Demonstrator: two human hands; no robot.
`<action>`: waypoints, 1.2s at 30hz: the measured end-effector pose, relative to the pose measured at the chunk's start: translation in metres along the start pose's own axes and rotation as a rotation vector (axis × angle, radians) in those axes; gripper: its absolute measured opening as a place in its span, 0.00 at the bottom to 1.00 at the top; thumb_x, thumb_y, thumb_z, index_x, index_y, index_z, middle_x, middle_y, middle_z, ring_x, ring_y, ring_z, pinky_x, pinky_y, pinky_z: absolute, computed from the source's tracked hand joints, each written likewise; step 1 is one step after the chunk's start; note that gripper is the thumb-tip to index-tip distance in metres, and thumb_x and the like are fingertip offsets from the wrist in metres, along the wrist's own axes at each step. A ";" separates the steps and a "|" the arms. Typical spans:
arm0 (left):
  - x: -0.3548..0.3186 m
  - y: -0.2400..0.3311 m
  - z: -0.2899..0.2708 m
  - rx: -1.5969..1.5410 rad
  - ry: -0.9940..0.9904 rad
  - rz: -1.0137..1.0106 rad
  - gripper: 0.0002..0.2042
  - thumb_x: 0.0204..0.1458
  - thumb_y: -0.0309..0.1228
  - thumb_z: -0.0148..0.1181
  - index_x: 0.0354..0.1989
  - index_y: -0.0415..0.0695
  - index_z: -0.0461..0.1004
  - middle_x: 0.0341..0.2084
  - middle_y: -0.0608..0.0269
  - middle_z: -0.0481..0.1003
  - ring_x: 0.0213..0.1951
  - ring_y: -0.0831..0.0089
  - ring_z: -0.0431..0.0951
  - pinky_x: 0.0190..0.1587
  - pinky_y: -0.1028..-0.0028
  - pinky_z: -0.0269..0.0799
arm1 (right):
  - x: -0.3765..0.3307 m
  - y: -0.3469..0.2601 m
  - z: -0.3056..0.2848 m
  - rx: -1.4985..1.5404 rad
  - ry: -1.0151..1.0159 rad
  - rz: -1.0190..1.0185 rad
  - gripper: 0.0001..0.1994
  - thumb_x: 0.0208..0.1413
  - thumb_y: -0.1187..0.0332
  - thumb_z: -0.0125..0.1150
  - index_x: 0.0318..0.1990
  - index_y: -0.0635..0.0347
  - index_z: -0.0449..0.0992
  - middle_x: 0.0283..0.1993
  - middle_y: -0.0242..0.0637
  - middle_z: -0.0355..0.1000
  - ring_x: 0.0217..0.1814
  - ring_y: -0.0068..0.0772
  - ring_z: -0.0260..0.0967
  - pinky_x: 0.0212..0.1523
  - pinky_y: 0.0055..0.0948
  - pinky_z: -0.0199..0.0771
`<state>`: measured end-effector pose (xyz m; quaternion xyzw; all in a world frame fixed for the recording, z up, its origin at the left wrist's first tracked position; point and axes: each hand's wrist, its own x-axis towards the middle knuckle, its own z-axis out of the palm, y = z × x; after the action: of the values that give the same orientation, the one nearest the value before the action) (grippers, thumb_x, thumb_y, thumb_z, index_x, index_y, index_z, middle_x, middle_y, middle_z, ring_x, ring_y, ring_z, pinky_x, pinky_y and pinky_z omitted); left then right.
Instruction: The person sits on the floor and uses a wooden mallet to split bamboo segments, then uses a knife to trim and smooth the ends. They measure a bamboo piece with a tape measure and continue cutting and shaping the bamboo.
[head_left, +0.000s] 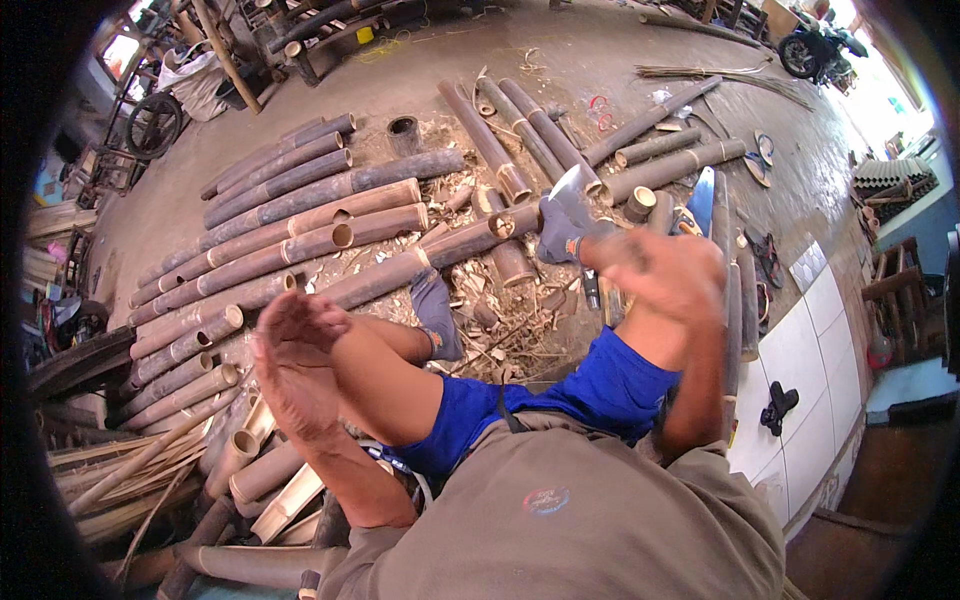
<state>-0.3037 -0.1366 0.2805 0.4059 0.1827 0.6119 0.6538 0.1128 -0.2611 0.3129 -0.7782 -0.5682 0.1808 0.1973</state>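
My left hand (300, 365) is raised beside my left knee, its fingers loosely bent and apart, with nothing in it. My right hand (665, 272) hovers above my right knee, smeared by motion; its thumb and fingers look spread, and I see nothing held. Between my feet, in grey socks (435, 315), a dark bamboo pole (395, 275) with a cut hole lies across another bamboo piece (512, 262). A broad metal blade (572, 192) shows just beyond my right foot; its handle is hidden. A handsaw (702, 203) with a blue blade lies right of it.
Several bamboo poles (300, 205) lie in rows at the left, and more (490, 140) lie ahead. Wood chips (490, 330) litter the floor. Split bamboo (290, 505) is heaped at the lower left. Sandals (762, 160) and white tiles (800, 350) are at the right, a motorcycle (815, 50) farther off.
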 end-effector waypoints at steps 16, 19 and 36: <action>0.043 0.018 0.020 0.447 0.094 0.079 0.24 0.70 0.46 0.53 0.59 0.35 0.74 0.46 0.51 0.81 0.44 0.64 0.82 0.52 0.64 0.78 | 0.099 0.178 0.106 0.525 0.090 0.470 0.29 0.58 0.49 0.69 0.53 0.68 0.75 0.39 0.44 0.79 0.35 0.38 0.80 0.36 0.39 0.81; 0.069 0.019 0.044 0.790 -0.093 0.006 0.23 0.69 0.43 0.55 0.61 0.36 0.73 0.47 0.53 0.81 0.46 0.67 0.82 0.54 0.66 0.77 | 0.094 0.187 0.199 0.324 -0.015 0.440 0.28 0.58 0.49 0.69 0.53 0.67 0.75 0.39 0.46 0.79 0.37 0.42 0.80 0.37 0.41 0.81; 0.195 -0.339 -0.053 1.926 -1.069 -0.346 0.46 0.49 0.58 0.72 0.74 0.52 0.60 0.56 0.44 0.75 0.59 0.47 0.75 0.60 0.52 0.75 | 0.097 0.173 0.306 -0.127 -0.266 0.270 0.27 0.60 0.47 0.64 0.49 0.67 0.75 0.42 0.58 0.80 0.42 0.61 0.82 0.41 0.56 0.81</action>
<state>-0.0855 0.0917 0.0428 0.9238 0.3299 -0.1381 0.1369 0.1271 -0.1853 -0.0436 -0.8273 -0.4901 0.2709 0.0450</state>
